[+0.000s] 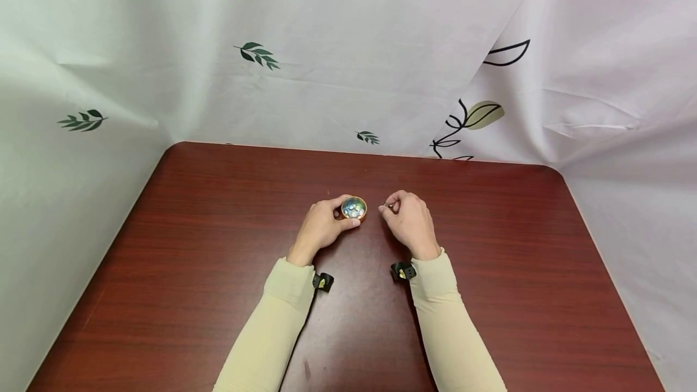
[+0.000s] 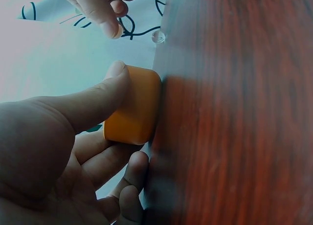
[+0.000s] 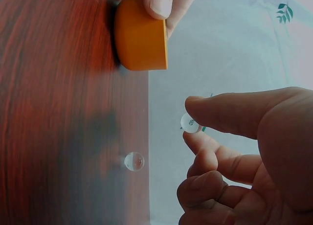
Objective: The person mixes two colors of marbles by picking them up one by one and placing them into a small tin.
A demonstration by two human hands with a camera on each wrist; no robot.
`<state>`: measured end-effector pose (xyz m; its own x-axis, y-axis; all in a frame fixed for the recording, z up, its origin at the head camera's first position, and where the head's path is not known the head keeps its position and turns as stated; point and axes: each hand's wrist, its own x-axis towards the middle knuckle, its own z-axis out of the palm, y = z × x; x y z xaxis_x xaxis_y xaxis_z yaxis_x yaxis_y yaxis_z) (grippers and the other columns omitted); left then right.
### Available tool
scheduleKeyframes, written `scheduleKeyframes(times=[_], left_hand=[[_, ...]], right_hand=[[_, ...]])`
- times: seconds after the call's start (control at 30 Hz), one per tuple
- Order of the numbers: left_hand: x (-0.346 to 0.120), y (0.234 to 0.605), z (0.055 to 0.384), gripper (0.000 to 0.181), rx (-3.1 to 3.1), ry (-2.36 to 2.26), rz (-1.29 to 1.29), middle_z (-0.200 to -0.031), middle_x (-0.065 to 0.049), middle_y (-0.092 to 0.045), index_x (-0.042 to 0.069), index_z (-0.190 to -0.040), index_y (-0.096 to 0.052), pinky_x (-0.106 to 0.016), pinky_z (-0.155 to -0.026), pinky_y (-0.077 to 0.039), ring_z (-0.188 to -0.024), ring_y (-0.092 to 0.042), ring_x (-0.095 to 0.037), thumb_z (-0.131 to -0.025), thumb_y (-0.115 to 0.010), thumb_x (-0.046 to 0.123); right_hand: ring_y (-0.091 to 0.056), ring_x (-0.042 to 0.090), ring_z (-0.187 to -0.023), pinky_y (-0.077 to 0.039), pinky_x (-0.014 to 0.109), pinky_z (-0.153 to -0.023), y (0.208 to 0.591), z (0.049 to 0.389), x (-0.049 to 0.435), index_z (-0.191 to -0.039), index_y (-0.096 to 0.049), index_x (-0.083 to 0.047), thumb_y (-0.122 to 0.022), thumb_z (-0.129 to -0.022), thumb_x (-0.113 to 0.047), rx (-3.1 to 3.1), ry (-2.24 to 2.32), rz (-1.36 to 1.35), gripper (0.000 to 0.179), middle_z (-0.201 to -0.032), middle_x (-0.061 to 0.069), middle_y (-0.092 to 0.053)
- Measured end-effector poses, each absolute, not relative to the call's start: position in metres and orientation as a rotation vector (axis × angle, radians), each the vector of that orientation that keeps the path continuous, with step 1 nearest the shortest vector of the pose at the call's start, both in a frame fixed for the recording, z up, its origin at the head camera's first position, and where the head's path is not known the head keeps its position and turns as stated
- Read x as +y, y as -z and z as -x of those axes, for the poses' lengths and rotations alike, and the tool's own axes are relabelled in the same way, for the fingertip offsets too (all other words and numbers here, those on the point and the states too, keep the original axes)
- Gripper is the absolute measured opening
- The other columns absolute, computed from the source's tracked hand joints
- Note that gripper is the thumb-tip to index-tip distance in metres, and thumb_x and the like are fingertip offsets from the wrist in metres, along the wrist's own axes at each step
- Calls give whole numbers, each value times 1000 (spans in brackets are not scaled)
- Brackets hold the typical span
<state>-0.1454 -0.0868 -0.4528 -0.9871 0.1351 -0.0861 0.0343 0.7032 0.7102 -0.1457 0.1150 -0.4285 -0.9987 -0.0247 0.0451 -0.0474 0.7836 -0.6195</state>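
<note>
My left hand (image 1: 320, 224) holds a small orange cup (image 2: 137, 105) on the table, thumb on one side and fingers on the other. Inside the cup lie several shiny clear marbles (image 1: 354, 208). To the right of the cup, my right hand (image 1: 412, 222) pinches one clear marble (image 3: 190, 123) between thumb and index finger, raised above the table. A second clear marble (image 3: 134, 161) lies on the tabletop near the right hand in the right wrist view. The left wrist view also has a clear marble (image 2: 158, 37) on the table. In the head view I cannot make that one out.
The dark red wooden table (image 1: 218, 228) has rounded far corners. White cloth (image 1: 327, 29) with leaf prints hangs behind it and along both sides. Each wrist carries a black strap with a small device (image 1: 324, 282).
</note>
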Motion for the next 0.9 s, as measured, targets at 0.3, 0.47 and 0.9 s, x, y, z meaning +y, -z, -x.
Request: scheduleKeyframes(times=[0.3, 0.47, 0.9], left_hand=[[-87, 453, 146, 52, 2782, -1165, -160, -100, -3, -71, 26, -133, -67, -39, -82, -48, -89, -61, -22, -85, -83, 35], [-87, 454, 146, 50, 2780, -1176, -168, -100, -3, -71, 27, -132, -68, -38, -81, -47, -87, -61, -21, -85, -83, 34], [-88, 453, 146, 49, 2775, -1174, -176, -102, -3, -71, 27, -133, -68, -39, -81, -47, -88, -60, -21, -86, -82, 34]], right_hand=[[-55, 20, -73, -44, 38, -68, 429, 144, 110, -94, -69, -12, -74, -92, -26, -2901, -1027, -92, 15, -80, 1, -58], [-53, 21, -73, -43, 37, -68, 430, 143, 108, -95, -69, -11, -74, -93, -25, -2878, -1037, -123, 15, -81, 2, -56], [-52, 19, -72, -42, 35, -66, 432, 143, 101, -95, -70, -11, -73, -93, -22, -2851, -1058, -213, 12, -80, 1, -55]])
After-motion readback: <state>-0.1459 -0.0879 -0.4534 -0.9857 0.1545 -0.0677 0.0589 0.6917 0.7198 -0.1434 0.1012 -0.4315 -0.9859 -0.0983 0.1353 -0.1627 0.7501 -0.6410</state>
